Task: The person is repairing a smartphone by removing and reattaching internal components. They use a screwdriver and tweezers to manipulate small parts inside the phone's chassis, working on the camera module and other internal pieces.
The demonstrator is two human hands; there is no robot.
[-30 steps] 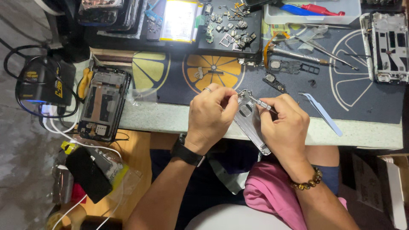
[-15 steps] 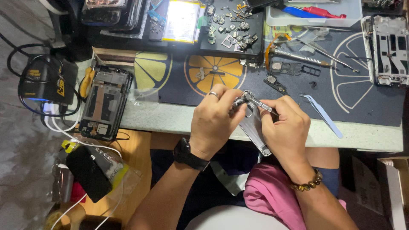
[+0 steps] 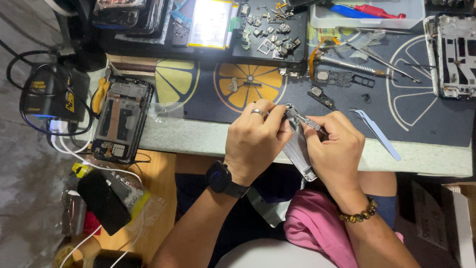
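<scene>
A silver phone frame [image 3: 299, 151] is held between both hands above the near edge of the bench, tilted so that its lower corner hangs out over the person's lap and its upper end meets the fingers. The left hand [image 3: 255, 141] is closed around the frame's upper left side, fingers curled and gripping it; a ring sits on one finger and a black watch [image 3: 221, 178] on the wrist. The right hand [image 3: 334, 149] is clenched on a slim metal tool [image 3: 303, 118], whose tip rests on the top of the frame just beside the left fingertips. A bead bracelet [image 3: 358, 213] circles the right wrist.

On the bench just right of the right hand lies a pair of pale tweezers [image 3: 378, 133], apart from the hand. The surface is a dark work mat [image 3: 426, 119] printed with citrus slices. Beyond the hands, on the mat, lie a screwdriver [image 3: 349, 64] and small loose phone parts. Farther off stands a black tray [image 3: 270, 34] filled with small metal components, with a white-backed panel [image 3: 210, 22] to its left and a clear plastic box [image 3: 367, 17] holding red and blue tools to its right. At the far right edge lies a white phone chassis [image 3: 453, 54]. To the left, at the bench's near corner, an opened phone [image 3: 121, 119] shows its internals. Left of that sits a black device [image 3: 47, 94] with cables around it.
</scene>
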